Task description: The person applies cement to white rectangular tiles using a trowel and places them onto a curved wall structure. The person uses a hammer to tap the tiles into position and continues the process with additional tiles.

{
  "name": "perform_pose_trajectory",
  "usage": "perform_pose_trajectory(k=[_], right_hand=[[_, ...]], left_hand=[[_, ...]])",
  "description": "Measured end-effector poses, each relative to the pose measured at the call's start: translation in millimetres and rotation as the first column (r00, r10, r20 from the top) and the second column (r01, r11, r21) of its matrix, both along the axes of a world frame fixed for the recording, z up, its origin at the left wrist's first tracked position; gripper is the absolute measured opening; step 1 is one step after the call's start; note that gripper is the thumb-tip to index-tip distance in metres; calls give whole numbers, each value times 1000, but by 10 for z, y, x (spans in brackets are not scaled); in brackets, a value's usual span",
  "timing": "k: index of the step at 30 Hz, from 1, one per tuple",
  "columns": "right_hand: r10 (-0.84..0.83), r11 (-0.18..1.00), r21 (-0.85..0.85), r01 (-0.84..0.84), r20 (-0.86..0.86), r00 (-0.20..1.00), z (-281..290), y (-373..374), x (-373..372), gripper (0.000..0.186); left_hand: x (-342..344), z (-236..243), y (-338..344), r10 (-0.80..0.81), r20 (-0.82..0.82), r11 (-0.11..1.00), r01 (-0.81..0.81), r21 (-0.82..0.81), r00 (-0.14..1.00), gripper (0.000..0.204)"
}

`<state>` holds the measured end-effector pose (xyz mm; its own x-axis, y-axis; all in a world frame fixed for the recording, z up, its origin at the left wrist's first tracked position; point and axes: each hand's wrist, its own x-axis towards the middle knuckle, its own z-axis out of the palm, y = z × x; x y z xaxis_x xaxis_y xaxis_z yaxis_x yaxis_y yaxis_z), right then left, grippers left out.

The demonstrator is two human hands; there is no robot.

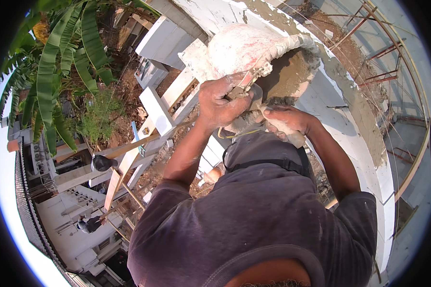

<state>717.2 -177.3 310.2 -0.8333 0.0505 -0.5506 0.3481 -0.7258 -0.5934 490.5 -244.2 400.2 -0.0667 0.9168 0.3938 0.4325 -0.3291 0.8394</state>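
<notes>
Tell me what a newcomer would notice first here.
Probably the white, mortar-crusted bucket at upper centre, tipped with grey mortar inside, the left hand gripping its rim and the right hand around a pale, caked handle. Next, the white block wall curving down the right side and the big green banana leaves at upper left.

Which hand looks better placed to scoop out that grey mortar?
Probably the right hand: it grips what looks like a tool handle near the mortar, while the left hand holds the edge of the white container.
</notes>
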Motion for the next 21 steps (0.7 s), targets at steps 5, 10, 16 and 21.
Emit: perform_pose_trajectory(k=[5,10,16,21], right_hand=[[-119,971,-231,64,-231,966,252,-89,-35,49],[-184,982,-82,169,-247,951,346,-101,443,53],[-451,885,56,463,-145,881,269,-359,1850,62],[-688,692,465,553,192,700,630,-723,3207,46]], left_hand=[[129,-231,-146,269,50,953,-259,-157,962,35],[50,-587,-192,447,322,895,-415,-167,835,34],[-164,-600,-212,591,403,804,-552,-222,699,35],[-334,-780,-136,595,177,803,-576,-150,784,38]])
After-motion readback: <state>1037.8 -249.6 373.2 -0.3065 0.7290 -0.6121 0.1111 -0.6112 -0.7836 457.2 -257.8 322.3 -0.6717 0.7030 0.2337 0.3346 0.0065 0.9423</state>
